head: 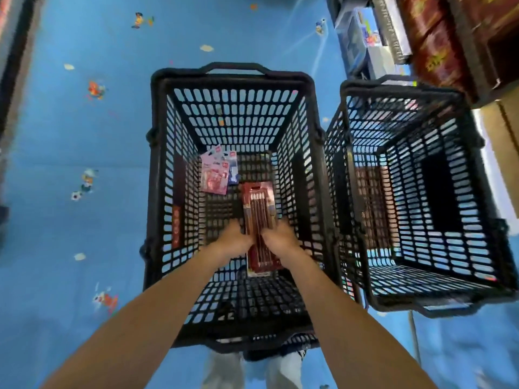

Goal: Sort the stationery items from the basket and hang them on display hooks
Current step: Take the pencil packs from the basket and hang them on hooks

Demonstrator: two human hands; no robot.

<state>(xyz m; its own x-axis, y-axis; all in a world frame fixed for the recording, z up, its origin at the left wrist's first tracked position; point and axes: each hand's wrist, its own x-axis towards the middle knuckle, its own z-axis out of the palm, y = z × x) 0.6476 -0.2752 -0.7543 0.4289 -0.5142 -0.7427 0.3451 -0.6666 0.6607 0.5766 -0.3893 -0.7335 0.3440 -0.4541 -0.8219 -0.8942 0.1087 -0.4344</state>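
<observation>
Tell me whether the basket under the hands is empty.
Not empty: pink packets lie on the basket floor; left hand and right hand hold a red pencil pack inside it.

A black slotted plastic basket (233,73) stands open-topped on the floor. Inside it, a long red pack of pencils (259,209) points away lengthwise, gripped at its near half by the left hand (234,241) and right hand (278,240). Beyond it, small pink carded packets (214,178) overlap on the basket's bottom, far left.
</observation>
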